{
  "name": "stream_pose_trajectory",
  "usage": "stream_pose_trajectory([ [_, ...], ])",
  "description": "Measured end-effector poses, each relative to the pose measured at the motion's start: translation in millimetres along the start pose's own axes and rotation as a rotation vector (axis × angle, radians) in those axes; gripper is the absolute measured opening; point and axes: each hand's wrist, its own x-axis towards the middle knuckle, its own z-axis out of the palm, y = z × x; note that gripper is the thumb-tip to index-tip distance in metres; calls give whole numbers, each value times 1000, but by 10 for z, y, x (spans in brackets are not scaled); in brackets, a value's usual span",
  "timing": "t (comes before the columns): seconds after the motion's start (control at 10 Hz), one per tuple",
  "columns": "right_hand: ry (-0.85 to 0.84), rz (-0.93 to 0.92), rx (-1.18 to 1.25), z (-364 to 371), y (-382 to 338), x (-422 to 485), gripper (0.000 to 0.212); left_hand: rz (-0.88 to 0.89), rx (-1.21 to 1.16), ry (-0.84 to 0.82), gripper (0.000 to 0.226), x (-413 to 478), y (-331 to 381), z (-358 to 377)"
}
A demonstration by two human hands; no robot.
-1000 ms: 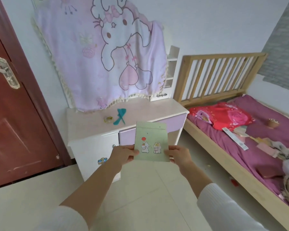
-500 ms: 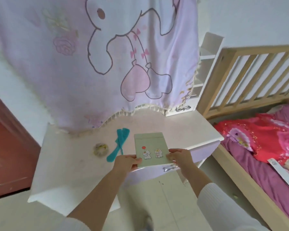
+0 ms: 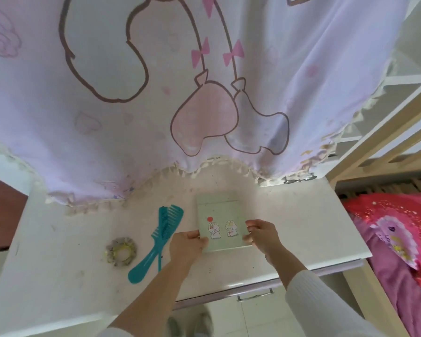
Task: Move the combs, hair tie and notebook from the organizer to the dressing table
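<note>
- Head view: two teal combs point(image 3: 164, 229) lie crossed, one yellow-grey hair tie point(image 3: 121, 251) at their 9 o'clock, on the tabletop point(image 3: 301, 224).
- One pale green notebook point(image 3: 220, 222) with cartoon bunnies sits at 3 o'clock of the combs, low over the tabletop.
- Left hand point(image 3: 186, 245) and right hand point(image 3: 261, 233) pinch its near corners.

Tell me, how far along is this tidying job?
Nearly done. The teal combs and hair tie already lie on the dressing table. The left hand and right hand hold the notebook over it; only setting it down remains.
</note>
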Motion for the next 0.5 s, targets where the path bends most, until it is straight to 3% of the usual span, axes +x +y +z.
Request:
stream_pose_trajectory([
  [0.3,29,24,-44,65,-63,123,38,-17,120,96,19,115,69,78],
  [0.5,58,10,-120,92,-138,65,34,125,292,72,27,100,34,15],
])
